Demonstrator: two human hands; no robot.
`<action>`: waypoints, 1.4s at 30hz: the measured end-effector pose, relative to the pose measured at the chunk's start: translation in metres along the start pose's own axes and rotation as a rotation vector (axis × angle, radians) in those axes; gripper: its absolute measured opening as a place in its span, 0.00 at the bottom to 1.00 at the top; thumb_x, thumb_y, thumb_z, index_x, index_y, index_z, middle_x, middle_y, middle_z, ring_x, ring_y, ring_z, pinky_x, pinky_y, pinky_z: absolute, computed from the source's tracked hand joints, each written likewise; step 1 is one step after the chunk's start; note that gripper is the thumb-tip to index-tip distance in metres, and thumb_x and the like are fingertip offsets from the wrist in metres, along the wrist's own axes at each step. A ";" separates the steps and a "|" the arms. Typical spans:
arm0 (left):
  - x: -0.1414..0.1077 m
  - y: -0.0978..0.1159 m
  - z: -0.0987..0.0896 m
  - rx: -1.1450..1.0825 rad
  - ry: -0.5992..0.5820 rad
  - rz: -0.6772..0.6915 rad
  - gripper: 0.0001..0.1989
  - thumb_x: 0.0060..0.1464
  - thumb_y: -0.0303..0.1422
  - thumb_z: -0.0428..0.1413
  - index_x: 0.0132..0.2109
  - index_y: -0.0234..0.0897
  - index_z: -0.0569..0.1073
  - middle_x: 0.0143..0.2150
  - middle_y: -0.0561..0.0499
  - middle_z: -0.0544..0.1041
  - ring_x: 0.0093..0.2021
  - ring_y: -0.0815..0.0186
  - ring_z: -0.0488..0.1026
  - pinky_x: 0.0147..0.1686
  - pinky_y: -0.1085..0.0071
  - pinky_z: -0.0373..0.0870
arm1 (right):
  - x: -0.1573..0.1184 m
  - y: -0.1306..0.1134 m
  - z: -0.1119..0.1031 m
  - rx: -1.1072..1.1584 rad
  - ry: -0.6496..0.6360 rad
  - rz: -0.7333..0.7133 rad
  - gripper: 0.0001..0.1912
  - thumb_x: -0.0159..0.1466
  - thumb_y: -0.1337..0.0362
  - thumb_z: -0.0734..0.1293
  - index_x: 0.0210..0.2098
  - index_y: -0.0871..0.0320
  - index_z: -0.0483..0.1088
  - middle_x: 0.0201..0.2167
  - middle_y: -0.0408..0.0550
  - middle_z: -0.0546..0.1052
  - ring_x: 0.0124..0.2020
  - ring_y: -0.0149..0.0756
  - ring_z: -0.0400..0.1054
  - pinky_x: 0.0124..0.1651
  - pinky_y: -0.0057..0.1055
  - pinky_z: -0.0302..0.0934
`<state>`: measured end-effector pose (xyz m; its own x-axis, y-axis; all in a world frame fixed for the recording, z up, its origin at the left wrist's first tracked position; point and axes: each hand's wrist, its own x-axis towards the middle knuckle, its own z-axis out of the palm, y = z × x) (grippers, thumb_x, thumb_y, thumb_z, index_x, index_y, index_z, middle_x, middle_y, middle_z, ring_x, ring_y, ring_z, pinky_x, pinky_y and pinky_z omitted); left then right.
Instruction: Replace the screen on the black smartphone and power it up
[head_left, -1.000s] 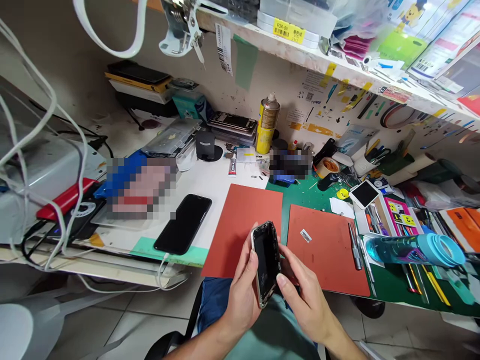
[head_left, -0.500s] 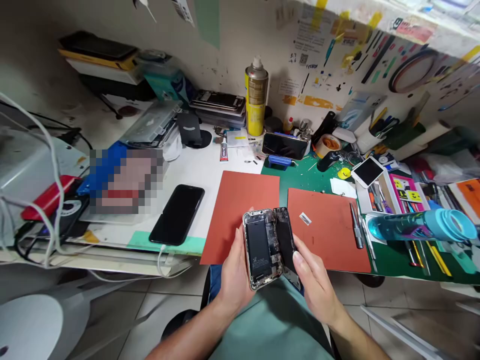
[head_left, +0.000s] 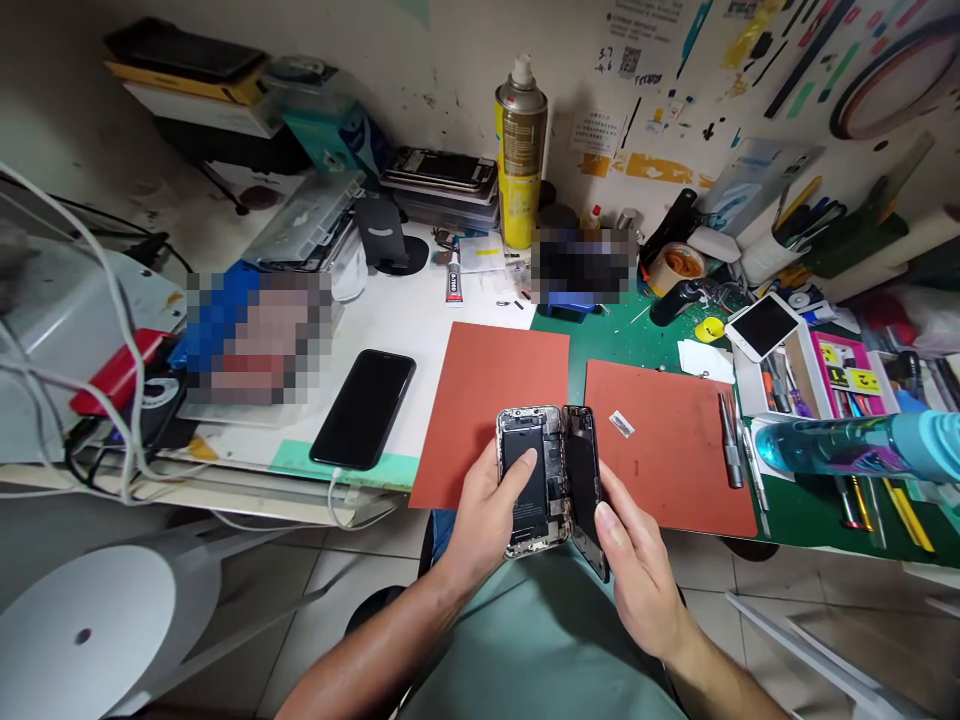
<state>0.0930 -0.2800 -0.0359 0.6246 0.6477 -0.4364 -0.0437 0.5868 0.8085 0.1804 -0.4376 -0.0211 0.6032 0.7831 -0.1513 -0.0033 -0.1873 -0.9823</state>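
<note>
An opened phone is held above my lap, in front of the bench edge. My left hand (head_left: 484,500) grips its body (head_left: 553,480) from the left, with the thumb lying on the black battery (head_left: 534,500). The phone's screen half (head_left: 583,470) is swung out to the right like a book cover. My right hand (head_left: 641,560) holds that screen by its outer edge, thumb on the near face and fingers behind. The two halves meet along the middle. What lies behind the phone is hidden.
Two red-brown mats (head_left: 495,400) lie on the bench, the right one (head_left: 675,460) with a small label and tweezers (head_left: 729,440). A black phone (head_left: 364,408) on a cable lies left. A blue bottle (head_left: 847,445) and tool trays stand right; a spray can (head_left: 520,150) stands behind.
My left thumb has moved from the phone's side edge onto the battery. The phone is turned more upright in view, with its screen still folded out. The camera view has shifted a little.
</note>
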 end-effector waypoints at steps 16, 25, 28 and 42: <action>0.009 0.012 0.008 -0.122 0.067 -0.203 0.31 0.60 0.53 0.68 0.61 0.37 0.80 0.49 0.43 0.87 0.50 0.49 0.85 0.53 0.55 0.82 | 0.015 -0.002 0.005 0.142 0.070 0.084 0.28 0.80 0.46 0.60 0.75 0.47 0.66 0.72 0.46 0.73 0.74 0.50 0.67 0.74 0.48 0.67; 0.001 0.026 0.015 -0.461 -0.117 -0.298 0.34 0.70 0.57 0.53 0.70 0.38 0.73 0.61 0.38 0.82 0.63 0.41 0.79 0.65 0.44 0.74 | 0.015 0.009 0.000 0.196 0.109 0.128 0.29 0.79 0.45 0.60 0.73 0.48 0.69 0.72 0.47 0.73 0.76 0.49 0.63 0.79 0.51 0.59; 0.000 0.026 0.014 -0.472 -0.121 -0.280 0.33 0.69 0.56 0.54 0.70 0.39 0.73 0.62 0.39 0.82 0.64 0.41 0.79 0.66 0.44 0.73 | 0.012 0.012 0.001 0.201 0.105 0.099 0.29 0.80 0.46 0.59 0.75 0.47 0.66 0.73 0.46 0.72 0.76 0.50 0.63 0.78 0.51 0.61; 0.003 0.013 0.003 -0.159 -0.091 -0.124 0.25 0.58 0.44 0.71 0.59 0.37 0.81 0.52 0.42 0.87 0.55 0.46 0.84 0.60 0.50 0.79 | -0.002 0.016 0.004 0.086 0.133 0.015 0.30 0.78 0.45 0.62 0.74 0.49 0.67 0.71 0.52 0.74 0.73 0.55 0.67 0.74 0.54 0.66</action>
<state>0.0968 -0.2718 -0.0257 0.7000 0.5240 -0.4852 -0.0802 0.7328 0.6757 0.1754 -0.4399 -0.0373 0.7029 0.6940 -0.1560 -0.0778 -0.1429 -0.9867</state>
